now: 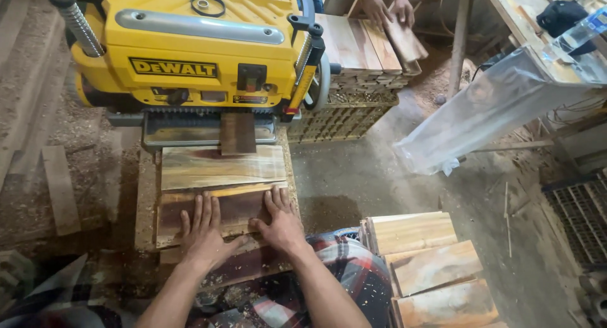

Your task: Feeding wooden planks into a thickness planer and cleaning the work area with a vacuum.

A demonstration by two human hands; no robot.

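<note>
My left hand [203,233] and my right hand [278,222] lie flat, fingers spread, on a dark brown wooden board [234,205] in front of a yellow thickness planer [190,43]. A lighter streaked board [222,165] lies just beyond it, next to the planer's table. A short dark board [238,133] sticks out of the planer's mouth. Neither hand grips anything; both press down on the dark board.
Stacked light boards [430,265] stand at my right. Behind the planer, another person's hands [386,6] handle a plank on a tall stack of boards [360,56]. A clear plastic sheet [487,107] hangs at the right. Loose planks [60,189] lie on the sawdust-covered floor at left.
</note>
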